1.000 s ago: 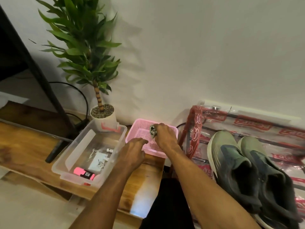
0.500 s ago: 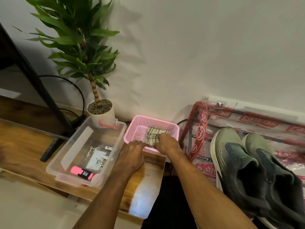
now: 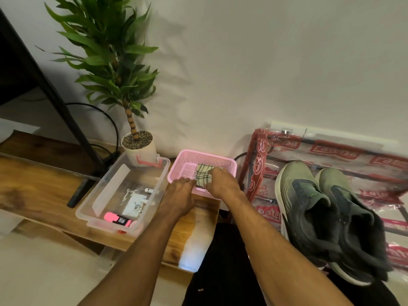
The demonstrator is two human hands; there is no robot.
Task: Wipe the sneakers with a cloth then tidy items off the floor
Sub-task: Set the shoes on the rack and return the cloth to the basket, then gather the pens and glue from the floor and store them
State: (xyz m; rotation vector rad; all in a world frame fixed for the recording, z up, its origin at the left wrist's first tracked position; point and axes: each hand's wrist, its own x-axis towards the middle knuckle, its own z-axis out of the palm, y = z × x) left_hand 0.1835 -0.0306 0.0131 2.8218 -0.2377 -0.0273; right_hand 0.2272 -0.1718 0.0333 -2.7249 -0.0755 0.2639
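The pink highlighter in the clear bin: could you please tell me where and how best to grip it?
Pinch the pink highlighter across its barrel, coming straight down: it lies flat in the clear bin, whose walls block side approaches.

Potted plant (image 3: 114,80) near wooden bench (image 3: 33,184), against wall (image 3: 265,62)

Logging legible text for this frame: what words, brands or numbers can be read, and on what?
"Patelsa": red print repeated on the plastic wrap under the sneakers.
Black label on the pink highlighter in the clear box: blurred, unreadable.
Green mark on one sneaker: too small to read.
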